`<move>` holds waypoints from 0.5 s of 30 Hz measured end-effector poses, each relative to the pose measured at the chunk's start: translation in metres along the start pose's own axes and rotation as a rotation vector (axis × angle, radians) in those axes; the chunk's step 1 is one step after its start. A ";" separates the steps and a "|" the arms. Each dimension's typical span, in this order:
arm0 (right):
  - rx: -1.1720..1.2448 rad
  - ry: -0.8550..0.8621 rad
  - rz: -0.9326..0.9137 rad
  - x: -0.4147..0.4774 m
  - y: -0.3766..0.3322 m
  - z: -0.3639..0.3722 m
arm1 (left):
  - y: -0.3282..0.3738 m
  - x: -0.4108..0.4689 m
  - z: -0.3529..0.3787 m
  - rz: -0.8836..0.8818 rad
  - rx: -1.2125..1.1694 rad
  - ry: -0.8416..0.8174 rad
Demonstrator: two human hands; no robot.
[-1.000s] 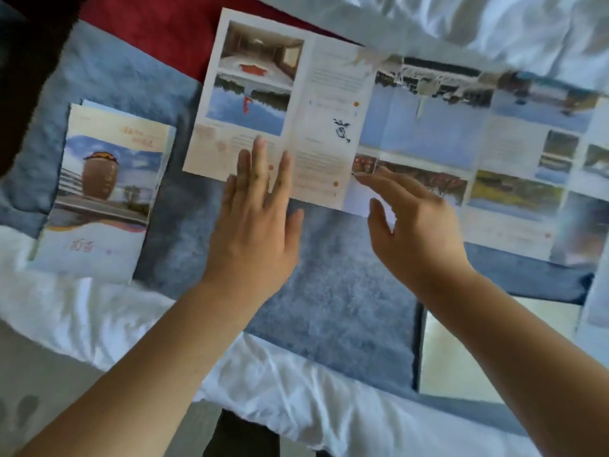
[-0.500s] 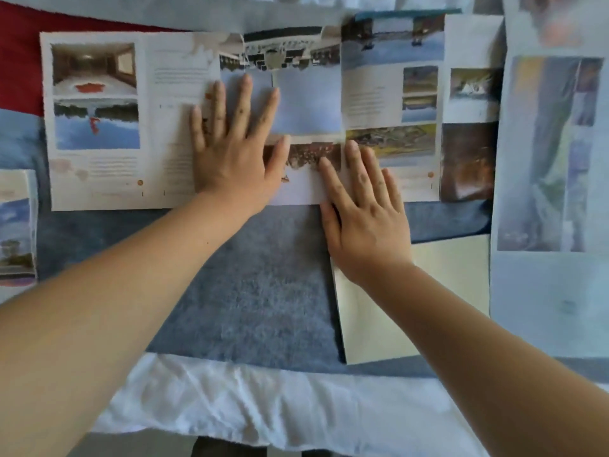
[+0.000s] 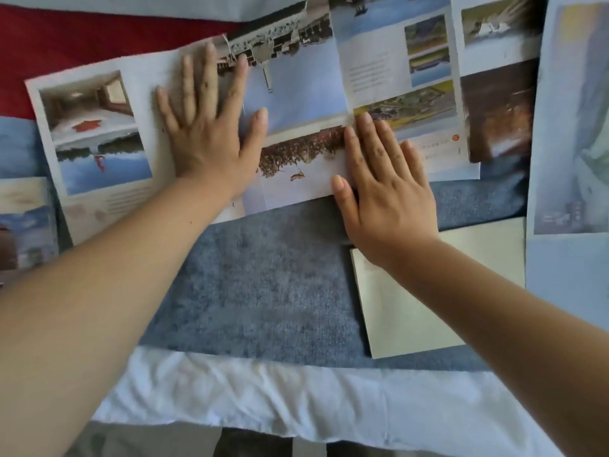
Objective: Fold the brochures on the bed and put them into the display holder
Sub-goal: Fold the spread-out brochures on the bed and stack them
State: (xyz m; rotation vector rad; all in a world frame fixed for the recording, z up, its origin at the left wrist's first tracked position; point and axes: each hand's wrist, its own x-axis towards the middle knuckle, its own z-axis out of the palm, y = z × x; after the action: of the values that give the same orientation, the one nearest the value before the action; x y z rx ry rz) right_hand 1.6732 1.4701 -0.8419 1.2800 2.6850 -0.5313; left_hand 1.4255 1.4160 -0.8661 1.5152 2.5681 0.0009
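Observation:
A large unfolded brochure (image 3: 306,90) with photos and text lies spread across the blue blanket (image 3: 263,291). My left hand (image 3: 211,127) presses flat on its left-middle panels, fingers straight and spread. On the lower middle edge of the sheet my right hand (image 3: 385,186) lies flat too, its heel reaching over the blanket. A folded brochure (image 3: 23,222) shows at the left edge. Another blue brochure sheet (image 3: 573,143) lies at the right. No display holder is in view.
A cream card or booklet (image 3: 428,308) lies on the blanket under my right forearm. White bed sheet (image 3: 296,397) runs along the near edge, with floor below it. Red fabric (image 3: 66,37) shows at the top left.
My view has shifted right and closer. Both hands came down from hovering to lie flat on the open brochure, then slid a little further apart along it.

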 end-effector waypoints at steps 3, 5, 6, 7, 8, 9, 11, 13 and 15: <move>0.012 -0.035 0.027 0.021 -0.013 -0.009 | 0.010 -0.026 0.001 -0.184 -0.050 -0.017; 0.012 -0.057 0.025 0.040 -0.023 -0.015 | 0.020 -0.048 0.000 -0.280 -0.085 -0.038; 0.006 -0.060 0.026 0.049 -0.026 -0.018 | 0.027 -0.060 0.001 -0.306 -0.095 -0.060; -0.005 -0.059 0.027 0.058 -0.030 -0.021 | 0.033 -0.072 0.001 -0.324 -0.103 -0.092; -0.019 -0.060 0.029 0.067 -0.034 -0.023 | 0.039 -0.083 0.000 -0.334 -0.110 -0.134; -0.035 -0.063 0.031 0.075 -0.039 -0.024 | 0.044 -0.093 0.000 -0.337 -0.118 -0.177; -0.063 -0.077 0.037 0.088 -0.048 -0.026 | 0.056 -0.115 -0.003 -0.311 -0.144 -0.240; -0.077 -0.093 0.035 0.097 -0.060 -0.024 | 0.067 -0.133 -0.010 -0.271 -0.188 -0.273; -0.081 -0.104 0.022 0.103 -0.073 -0.020 | 0.079 -0.148 -0.017 -0.237 -0.234 -0.299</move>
State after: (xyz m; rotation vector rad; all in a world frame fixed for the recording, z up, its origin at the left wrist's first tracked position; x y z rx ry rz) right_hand 1.5528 1.5102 -0.8304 1.2243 2.5767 -0.4685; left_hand 1.5620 1.3273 -0.8222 1.0376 2.3914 0.0418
